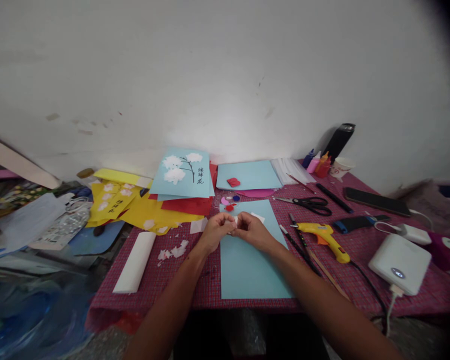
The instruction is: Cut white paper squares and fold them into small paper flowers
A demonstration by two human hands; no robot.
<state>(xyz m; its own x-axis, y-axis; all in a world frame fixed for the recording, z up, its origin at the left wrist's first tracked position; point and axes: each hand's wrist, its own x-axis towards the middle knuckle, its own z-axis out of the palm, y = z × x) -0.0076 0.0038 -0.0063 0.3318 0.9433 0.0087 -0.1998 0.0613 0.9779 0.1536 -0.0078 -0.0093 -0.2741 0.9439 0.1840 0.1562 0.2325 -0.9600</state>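
white bit (236, 219) mostly hidden btwn hands (218, 231); forearms (307, 285) cut off @ btm.

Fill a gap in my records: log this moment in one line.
left hand: holding small white paper piece | right hand: holding same piece | beneath: light-blue rectangular paper sheet

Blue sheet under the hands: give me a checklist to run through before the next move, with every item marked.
1. Blue sheet spread flat on the tablecloth: ok.
2. Small white piece pinched between left hand and right hand: ok.
3. Shape of that piece: cannot tell, fingers mostly hide it.
4. Sheet free of scraps: not ok, a white scrap lies near its far edge.
5. Glue gun off the sheet: ok, to its right.
6. Glue gun hot: cannot tell.
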